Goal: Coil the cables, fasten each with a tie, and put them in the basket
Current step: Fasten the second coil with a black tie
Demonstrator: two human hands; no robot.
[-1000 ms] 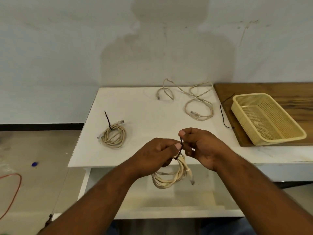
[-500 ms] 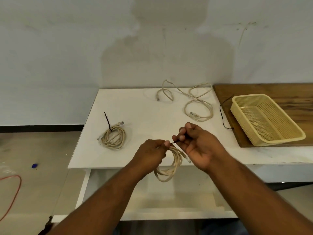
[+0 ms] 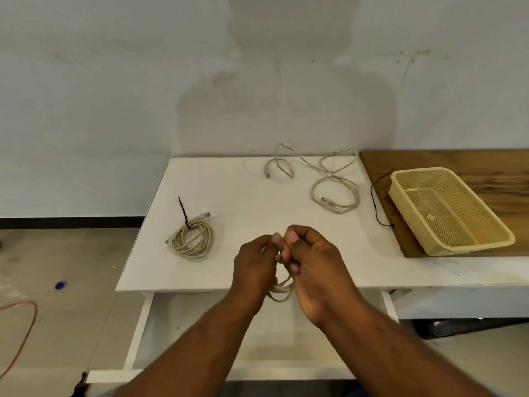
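Both hands meet over the front edge of the white table (image 3: 246,196). My left hand (image 3: 253,267) grips a coiled beige cable (image 3: 282,292), whose loops hang below between the hands. My right hand (image 3: 315,262) has its fingers curled against the left hand's fingertips at the top of that coil; the tie there is hidden. A second coiled beige cable (image 3: 193,239), bound by a black tie (image 3: 183,210), lies on the table's left side. A loose uncoiled cable (image 3: 329,181) sprawls at the back. The yellow basket (image 3: 446,247) sits on the right, holding no cable.
The basket rests on a brown wooden board (image 3: 458,159) at the table's right. A thin black tie (image 3: 375,202) lies between the loose cable and the basket. An orange cord (image 3: 25,333) and a small blue object (image 3: 59,285) lie on the floor at left.
My hands have moved closer together and a little forward over the table edge. The coil is now mostly hidden between them, and the black tie end no longer shows.
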